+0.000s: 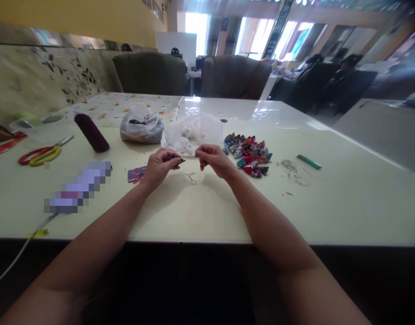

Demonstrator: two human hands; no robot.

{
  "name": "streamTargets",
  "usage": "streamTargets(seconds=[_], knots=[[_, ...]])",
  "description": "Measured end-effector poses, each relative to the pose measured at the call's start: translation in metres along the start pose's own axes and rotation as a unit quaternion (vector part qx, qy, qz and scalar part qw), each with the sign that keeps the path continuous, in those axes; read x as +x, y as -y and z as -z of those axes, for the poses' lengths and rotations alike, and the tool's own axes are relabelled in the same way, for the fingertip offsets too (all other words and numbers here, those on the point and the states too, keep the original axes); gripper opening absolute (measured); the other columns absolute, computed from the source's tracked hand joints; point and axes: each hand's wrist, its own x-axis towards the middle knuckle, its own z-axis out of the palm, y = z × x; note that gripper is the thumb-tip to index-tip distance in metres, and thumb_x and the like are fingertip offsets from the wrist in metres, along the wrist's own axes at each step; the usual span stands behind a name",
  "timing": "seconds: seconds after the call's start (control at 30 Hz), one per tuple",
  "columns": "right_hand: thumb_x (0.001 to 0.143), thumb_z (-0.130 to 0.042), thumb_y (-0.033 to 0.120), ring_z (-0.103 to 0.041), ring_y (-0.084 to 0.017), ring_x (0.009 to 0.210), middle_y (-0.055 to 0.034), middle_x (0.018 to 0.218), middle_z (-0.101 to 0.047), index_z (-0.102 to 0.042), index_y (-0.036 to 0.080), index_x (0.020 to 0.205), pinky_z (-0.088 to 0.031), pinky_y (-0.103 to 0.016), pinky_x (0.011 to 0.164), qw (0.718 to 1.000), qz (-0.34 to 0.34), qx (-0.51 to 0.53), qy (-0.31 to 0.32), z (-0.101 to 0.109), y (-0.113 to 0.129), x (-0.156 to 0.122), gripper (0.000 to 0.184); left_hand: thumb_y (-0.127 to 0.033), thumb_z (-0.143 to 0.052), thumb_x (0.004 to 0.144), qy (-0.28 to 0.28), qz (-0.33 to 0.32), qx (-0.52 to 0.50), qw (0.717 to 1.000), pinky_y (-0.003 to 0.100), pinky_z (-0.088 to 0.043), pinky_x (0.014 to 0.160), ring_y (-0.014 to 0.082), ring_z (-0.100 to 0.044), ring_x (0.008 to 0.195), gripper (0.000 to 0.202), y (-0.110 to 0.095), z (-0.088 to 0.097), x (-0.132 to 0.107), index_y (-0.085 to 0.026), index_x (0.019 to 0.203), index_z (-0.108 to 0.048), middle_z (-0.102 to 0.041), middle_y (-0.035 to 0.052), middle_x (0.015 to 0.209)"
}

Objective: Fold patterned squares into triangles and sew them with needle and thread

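Observation:
My left hand (pixel 162 166) pinches a small dark patterned fabric piece (pixel 182 160) between thumb and fingers. A loop of thread (pixel 192 179) shows just below it over the table. To the right, my right hand (pixel 212 158) is closed in a pinch, apart from the left; whatever its fingertips hold is too small to make out. Under my left wrist lie flat purple patterned fabric pieces (pixel 136 174). Beyond my hands white stuffing (pixel 189 135) sits on a thin white plastic sheet. Right of my right hand is a pile of small stuffed fabric pieces (pixel 251 153) in several colours.
On the left lie scissors (pixel 45 155) with red and yellow handles, a dark maroon cylinder (pixel 91 132) and a blurred-out device (pixel 79 187) with a cable. A filled plastic bag (pixel 141 126) stands behind. Thread scraps (pixel 293 172) and a green tool (pixel 309 161) are at right.

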Motion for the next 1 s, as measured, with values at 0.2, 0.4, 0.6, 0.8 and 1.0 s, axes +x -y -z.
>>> streamTargets(seconds=[0.2, 0.4, 0.6, 0.8, 1.0], knots=[[0.082, -0.065, 0.023, -0.051, -0.006, 0.057, -0.0003, 0.086, -0.062, -0.065, 0.016, 0.091, -0.046, -0.019, 0.049, 0.996, 0.06, -0.065, -0.016, 0.0, -0.008, 0.003, 0.011, -0.038, -0.09, 0.06, 0.043, 0.067, -0.021, 0.997, 0.03, -0.062, 0.069, 0.0136, -0.065, 0.073, 0.034, 0.0, 0.001, 0.0, -0.014, 0.078, -0.075, -0.067, 0.0036, 0.085], [0.083, -0.063, 0.019, -0.054, -0.007, 0.067, -0.0026, 0.092, -0.059, -0.066, 0.016, 0.084, -0.044, -0.018, 0.053, 0.986, 0.089, -0.129, 0.06, -0.013, -0.006, -0.001, 0.004, -0.04, -0.091, 0.059, 0.066, 0.083, -0.025, 0.994, 0.03, -0.062, 0.07, 0.0138, -0.066, 0.075, 0.035, -0.002, 0.0, -0.002, -0.015, 0.078, -0.077, -0.067, 0.0037, 0.089], [0.091, -0.054, 0.018, -0.036, -0.005, 0.044, 0.0064, 0.061, -0.05, -0.053, 0.018, 0.084, -0.026, -0.017, 0.039, 0.996, -0.03, 0.005, 0.085, -0.014, 0.01, -0.009, 0.008, -0.039, -0.09, 0.062, 0.073, 0.071, -0.007, 0.995, 0.031, -0.062, 0.071, 0.0132, -0.065, 0.076, 0.032, -0.001, 0.0, -0.002, -0.015, 0.078, -0.077, -0.065, 0.0042, 0.092], [0.087, -0.06, 0.018, -0.035, -0.004, 0.045, 0.0085, 0.058, -0.04, -0.056, 0.017, 0.079, -0.032, -0.017, 0.037, 0.998, -0.028, -0.012, 0.051, -0.013, 0.014, -0.009, 0.009, -0.039, -0.089, 0.063, 0.061, 0.051, -0.003, 0.997, 0.032, -0.063, 0.073, 0.0131, -0.065, 0.076, 0.032, 0.002, 0.0, -0.001, -0.014, 0.078, -0.077, -0.067, 0.0061, 0.099], [0.086, -0.064, 0.022, -0.041, -0.006, 0.051, 0.0058, 0.066, -0.046, -0.056, 0.018, 0.082, -0.042, -0.019, 0.046, 0.998, 0.025, -0.01, -0.062, 0.004, 0.01, 0.0, 0.01, -0.037, -0.09, 0.058, 0.036, 0.078, 0.003, 0.996, 0.032, -0.061, 0.069, 0.0141, -0.064, 0.071, 0.033, -0.004, 0.005, 0.002, -0.014, 0.075, -0.075, -0.068, 0.0036, 0.078]])
